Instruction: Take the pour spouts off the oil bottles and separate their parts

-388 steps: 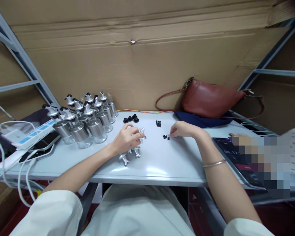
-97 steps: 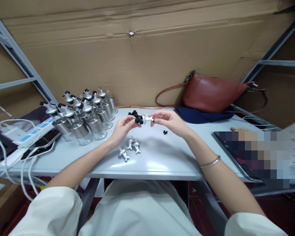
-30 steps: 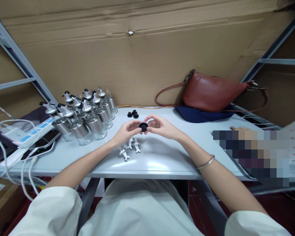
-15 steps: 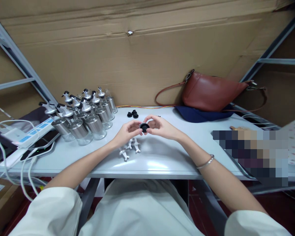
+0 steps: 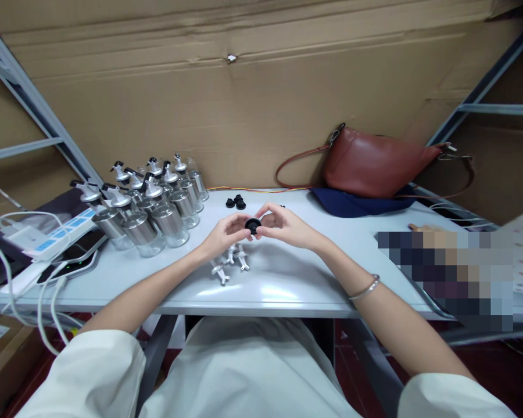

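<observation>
Between my two hands, a little above the table, is a round black stopper [image 5: 253, 224]. My left hand [image 5: 226, 235] pinches its left side with thumb and fingers. On its right side my right hand [image 5: 283, 227] grips it the same way. Below my left hand several silver-grey pourer spouts [image 5: 220, 271] lie on the table, some partly hidden by the hand. Beyond the hands a small group of black stoppers [image 5: 236, 202] sits near the back of the table. One more small dark piece shows just behind my right hand.
Glass bottles with steel bands and pourer tops [image 5: 142, 232] crowd the left of the table [image 5: 305, 290]. A power strip [image 5: 61, 235] and white cables lie further left. A brown leather bag [image 5: 375, 165] rests on dark blue cloth [image 5: 353, 203] at back right. Cardboard [image 5: 244, 122] stands behind.
The black stopper has tilted slightly in my fingers and shifted a little to the left. Both hands keep their hold, and the things on the table stay in place.
</observation>
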`<state>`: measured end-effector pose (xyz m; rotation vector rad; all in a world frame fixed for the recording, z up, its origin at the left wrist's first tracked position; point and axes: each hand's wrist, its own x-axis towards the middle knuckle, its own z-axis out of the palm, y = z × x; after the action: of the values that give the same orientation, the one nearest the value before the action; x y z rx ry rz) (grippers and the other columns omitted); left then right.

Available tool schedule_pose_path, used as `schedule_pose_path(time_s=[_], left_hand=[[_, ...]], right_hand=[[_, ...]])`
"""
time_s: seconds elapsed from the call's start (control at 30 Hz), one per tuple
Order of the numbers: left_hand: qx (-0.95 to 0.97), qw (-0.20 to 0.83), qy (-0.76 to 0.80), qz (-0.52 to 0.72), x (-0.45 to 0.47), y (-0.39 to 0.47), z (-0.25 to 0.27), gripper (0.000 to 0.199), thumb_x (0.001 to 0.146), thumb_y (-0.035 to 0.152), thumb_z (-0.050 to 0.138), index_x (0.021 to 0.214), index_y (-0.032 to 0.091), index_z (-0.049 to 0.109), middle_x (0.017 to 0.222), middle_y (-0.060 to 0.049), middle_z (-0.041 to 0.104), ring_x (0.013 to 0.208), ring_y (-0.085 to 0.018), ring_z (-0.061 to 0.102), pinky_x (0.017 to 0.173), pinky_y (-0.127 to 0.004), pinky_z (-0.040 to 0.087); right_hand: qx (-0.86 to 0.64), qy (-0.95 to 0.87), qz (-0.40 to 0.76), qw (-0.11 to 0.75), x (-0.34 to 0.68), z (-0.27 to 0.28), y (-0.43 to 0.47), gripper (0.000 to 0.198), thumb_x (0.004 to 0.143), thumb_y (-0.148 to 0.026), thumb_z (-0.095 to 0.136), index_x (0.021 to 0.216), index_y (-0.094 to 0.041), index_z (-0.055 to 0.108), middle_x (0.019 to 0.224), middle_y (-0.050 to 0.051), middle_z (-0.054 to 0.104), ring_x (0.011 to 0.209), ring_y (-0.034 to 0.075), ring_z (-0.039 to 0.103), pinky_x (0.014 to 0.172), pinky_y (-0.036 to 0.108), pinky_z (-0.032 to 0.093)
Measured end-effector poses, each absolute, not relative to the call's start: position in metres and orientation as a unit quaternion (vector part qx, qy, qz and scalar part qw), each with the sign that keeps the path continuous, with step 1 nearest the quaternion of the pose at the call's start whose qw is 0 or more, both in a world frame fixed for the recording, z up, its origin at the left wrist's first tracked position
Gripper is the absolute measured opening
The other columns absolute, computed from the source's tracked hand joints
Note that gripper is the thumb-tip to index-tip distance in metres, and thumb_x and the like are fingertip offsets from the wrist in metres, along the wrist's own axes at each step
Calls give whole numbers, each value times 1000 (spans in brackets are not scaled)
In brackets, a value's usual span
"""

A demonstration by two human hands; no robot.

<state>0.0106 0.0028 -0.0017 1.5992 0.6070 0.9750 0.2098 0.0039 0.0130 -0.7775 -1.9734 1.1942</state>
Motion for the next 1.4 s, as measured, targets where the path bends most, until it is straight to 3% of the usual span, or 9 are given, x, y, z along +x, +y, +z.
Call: schedule_pose_path(time_s=[0.63, 1.4], left_hand=[[709, 486, 318, 400, 11, 1, -5, 41, 71, 41, 70, 97, 13, 54, 81, -5, 65, 64, -12, 60, 66, -27, 48], [720, 454, 365, 378, 15, -7, 3, 23, 61, 20, 58, 82, 15, 51, 70, 5, 52, 48, -3, 42, 52, -20, 37]], right_hand=[[-305, -759, 468, 334, 210, 14, 4, 33, 74, -39, 68, 91, -19, 48, 75, 4, 67, 73, 17, 63, 70, 31, 47], [-312, -806, 384, 326, 206, 15, -1, 20, 70, -22, 63, 84, -19, 49, 62, -4, 60, 60, 12, 54, 61, 25, 40]])
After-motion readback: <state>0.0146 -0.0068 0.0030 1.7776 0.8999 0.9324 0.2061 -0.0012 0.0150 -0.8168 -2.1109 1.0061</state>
